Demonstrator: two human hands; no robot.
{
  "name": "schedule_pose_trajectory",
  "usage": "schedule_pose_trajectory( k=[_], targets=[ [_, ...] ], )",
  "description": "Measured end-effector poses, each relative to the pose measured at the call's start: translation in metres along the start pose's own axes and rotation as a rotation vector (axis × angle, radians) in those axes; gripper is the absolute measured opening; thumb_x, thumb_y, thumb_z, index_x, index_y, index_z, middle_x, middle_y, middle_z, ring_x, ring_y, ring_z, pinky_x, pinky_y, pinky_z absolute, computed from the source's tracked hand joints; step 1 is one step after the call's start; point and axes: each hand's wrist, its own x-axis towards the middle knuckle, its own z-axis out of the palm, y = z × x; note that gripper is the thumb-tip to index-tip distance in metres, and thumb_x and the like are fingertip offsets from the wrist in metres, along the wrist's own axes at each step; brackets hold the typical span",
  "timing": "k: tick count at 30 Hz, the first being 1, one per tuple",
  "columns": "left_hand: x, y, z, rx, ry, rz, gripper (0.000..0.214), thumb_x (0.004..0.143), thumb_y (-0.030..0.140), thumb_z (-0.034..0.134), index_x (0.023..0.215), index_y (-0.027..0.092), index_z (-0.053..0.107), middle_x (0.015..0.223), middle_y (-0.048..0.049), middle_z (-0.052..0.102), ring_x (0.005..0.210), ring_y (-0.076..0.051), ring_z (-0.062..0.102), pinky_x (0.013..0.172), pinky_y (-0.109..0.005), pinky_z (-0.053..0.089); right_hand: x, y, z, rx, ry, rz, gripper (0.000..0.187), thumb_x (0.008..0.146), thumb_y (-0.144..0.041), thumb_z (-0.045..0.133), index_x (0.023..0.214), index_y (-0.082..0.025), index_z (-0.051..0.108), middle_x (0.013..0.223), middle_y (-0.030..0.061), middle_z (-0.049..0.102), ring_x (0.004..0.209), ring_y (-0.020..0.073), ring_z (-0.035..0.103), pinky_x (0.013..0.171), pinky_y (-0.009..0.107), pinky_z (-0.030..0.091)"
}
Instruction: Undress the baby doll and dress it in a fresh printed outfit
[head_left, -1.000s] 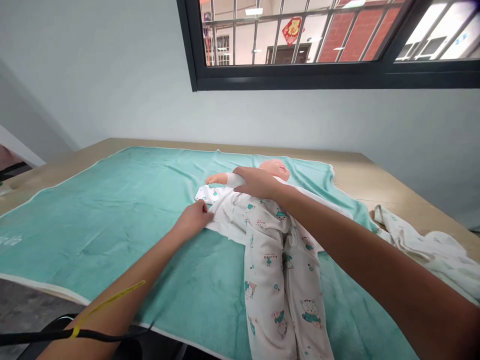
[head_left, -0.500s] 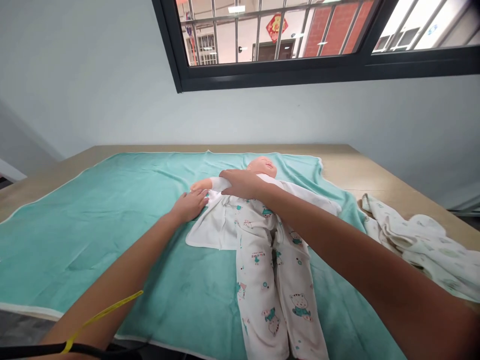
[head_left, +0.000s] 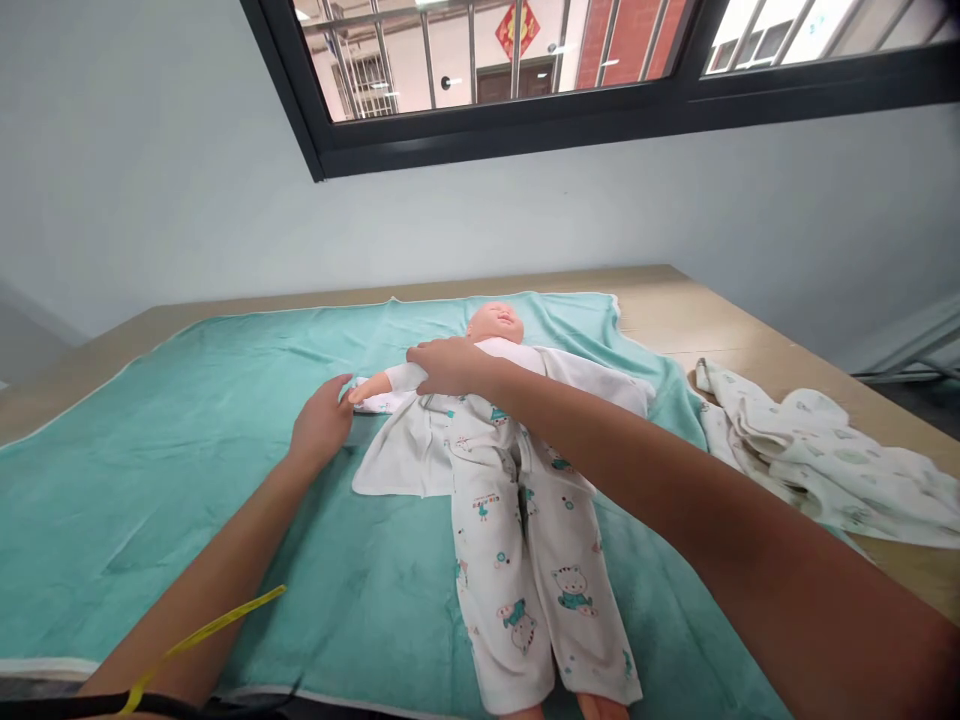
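Note:
A baby doll (head_left: 496,322) lies on its back on a turquoise blanket (head_left: 225,470). It wears white trousers (head_left: 499,520) printed with small animals and a white top (head_left: 510,352), which is open and spread at the sides. My right hand (head_left: 448,366) is wrapped round the doll's upper arm, over a short white sleeve. At the far end of that arm, my left hand (head_left: 322,428) has its fingers bent around the end of a printed sleeve (head_left: 382,400), beside the doll's small hand (head_left: 360,393). The exact pinch is partly hidden.
Crumpled white printed cloth (head_left: 817,450) lies at the right of the wooden table (head_left: 667,300). A dark-framed window (head_left: 480,135) is set in the wall behind. A yellow strip (head_left: 217,622) and a black cable cross my left forearm.
My left hand has moved from lying flat beside the doll's forearm to beyond its hand, fingers now curled. The doll's arm reaches lower. My right hand keeps its grip; the view has shifted.

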Motion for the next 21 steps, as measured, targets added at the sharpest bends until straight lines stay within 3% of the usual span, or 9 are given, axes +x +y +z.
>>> schedule_pose_trajectory(
  k=[6,10,13,16,17,19,21],
  targets=[
    [-0.021,0.005,-0.006,-0.339,0.07,-0.05,0.046,0.093,0.047,0.038,0.121,0.017,0.059,0.126,-0.0094,0.067,0.114,-0.022,0.062,0.097,-0.033,0.049,0.011,-0.009,0.003,-0.058,-0.146,0.04,0.033,0.074,-0.039,0.07,0.101,-0.021,0.062,0.097,0.0083,0.07,0.086,0.0262,0.066,0.062,0.031,0.042],
    [-0.04,0.023,-0.006,-0.257,0.01,0.024,0.043,0.093,0.047,0.041,0.12,0.02,0.06,0.127,-0.0069,0.066,0.118,-0.023,0.058,0.101,-0.035,0.045,0.016,-0.021,0.005,-0.068,-0.176,0.046,0.026,0.07,-0.03,0.073,0.093,-0.019,0.066,0.092,0.0097,0.07,0.086,0.0295,0.067,0.068,0.036,0.045],
    [-0.049,0.036,-0.005,-0.213,-0.057,0.08,0.045,0.093,0.046,0.041,0.126,0.02,0.058,0.133,-0.0076,0.063,0.121,-0.025,0.057,0.103,-0.037,0.043,0.007,-0.022,-0.006,-0.051,-0.143,0.045,0.03,0.072,-0.031,0.073,0.098,-0.018,0.067,0.106,0.0119,0.069,0.095,0.0321,0.065,0.076,0.039,0.047],
    [-0.05,0.045,-0.006,-0.204,-0.046,0.132,0.048,0.093,0.049,0.043,0.129,0.02,0.057,0.133,-0.0085,0.062,0.118,-0.026,0.059,0.103,-0.038,0.044,-0.033,-0.005,-0.028,0.073,0.013,0.038,0.037,0.084,-0.041,0.062,0.116,-0.022,0.061,0.129,0.0092,0.062,0.114,0.0273,0.059,0.089,0.036,0.046],
    [-0.049,0.048,-0.005,-0.214,-0.043,0.141,0.049,0.093,0.05,0.043,0.129,0.02,0.057,0.132,-0.0086,0.062,0.115,-0.026,0.061,0.101,-0.038,0.045,-0.055,0.004,-0.035,0.199,0.143,0.065,0.036,0.088,-0.041,0.057,0.12,-0.023,0.059,0.133,0.0081,0.06,0.117,0.0242,0.057,0.093,0.034,0.045],
    [-0.047,0.058,-0.004,-0.246,-0.037,0.154,0.049,0.093,0.05,0.044,0.13,0.02,0.057,0.131,-0.0087,0.063,0.111,-0.025,0.063,0.097,-0.038,0.048,-0.107,0.027,-0.044,0.418,0.368,0.186,0.033,0.09,-0.039,0.054,0.119,-0.022,0.06,0.127,0.0078,0.064,0.113,0.0217,0.059,0.092,0.033,0.045],
    [-0.045,0.075,0.0,-0.265,-0.017,0.194,0.047,0.093,0.047,0.045,0.128,0.02,0.058,0.131,-0.0086,0.062,0.112,-0.025,0.062,0.095,-0.036,0.049,-0.161,0.049,-0.042,0.525,0.506,0.39,0.03,0.09,-0.039,0.054,0.112,-0.021,0.062,0.121,0.0071,0.066,0.102,0.02,0.063,0.085,0.031,0.047]
  ],
)
